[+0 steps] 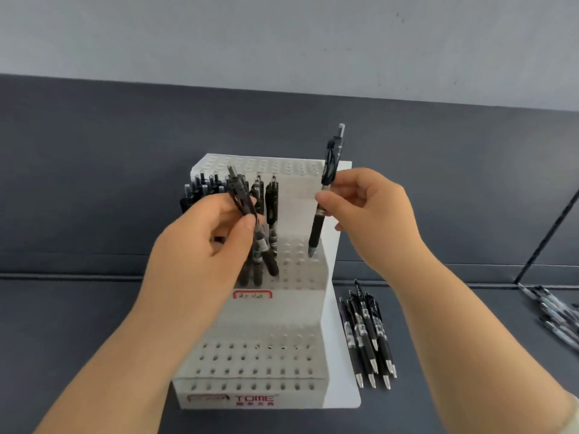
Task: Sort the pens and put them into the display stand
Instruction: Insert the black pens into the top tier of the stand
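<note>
A slim black retractable pen (322,211) with a silver tip hangs nearly upright, tip just above a hole in the middle tier of the white stepped perforated plastic display stand (260,364). The right hand (372,214) pinches its barrel above the rubber sleeve. It looks light, stiff and smooth; that mid-barrel hold suits steering it. The left hand (203,242) grasps a bundle of black pens (250,220). More loose pens (369,336) lie on the dark desk (78,308) right of the stand.
</note>
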A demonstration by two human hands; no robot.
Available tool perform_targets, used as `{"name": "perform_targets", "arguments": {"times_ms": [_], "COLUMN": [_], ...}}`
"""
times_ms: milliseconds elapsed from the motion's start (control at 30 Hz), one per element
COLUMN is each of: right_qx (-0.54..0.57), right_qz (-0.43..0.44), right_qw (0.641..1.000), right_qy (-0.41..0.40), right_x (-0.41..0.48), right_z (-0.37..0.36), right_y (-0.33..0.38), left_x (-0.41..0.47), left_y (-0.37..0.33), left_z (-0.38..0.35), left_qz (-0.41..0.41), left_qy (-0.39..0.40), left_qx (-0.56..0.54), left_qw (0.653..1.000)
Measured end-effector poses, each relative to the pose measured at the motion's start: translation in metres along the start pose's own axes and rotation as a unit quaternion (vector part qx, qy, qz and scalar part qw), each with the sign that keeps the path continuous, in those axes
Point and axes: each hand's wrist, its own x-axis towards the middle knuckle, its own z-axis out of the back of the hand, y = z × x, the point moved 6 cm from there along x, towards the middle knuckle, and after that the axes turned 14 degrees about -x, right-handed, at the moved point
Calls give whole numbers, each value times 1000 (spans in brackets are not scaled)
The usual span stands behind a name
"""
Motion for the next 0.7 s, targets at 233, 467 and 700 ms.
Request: {"name": "perform_targets", "arguments": {"times_ms": [233, 467, 700], "right_qx": [-6, -32, -22], "right_qz": [-6, -26, -37], "right_qw": [999, 999, 999], "right_qy": [-40, -18, -24], "right_x": [-2, -9, -9], "right_z": [-33, -53, -52], "right_y": [15, 15, 12], "left_x": [1, 0, 4], "left_y": [11, 22, 25], "left_z": [28, 42, 44], "left_qz": [23, 29, 31], "left_qy": [22, 43, 52], "left_qx": [-91, -108, -116], "left_qw": [995, 993, 991]}}
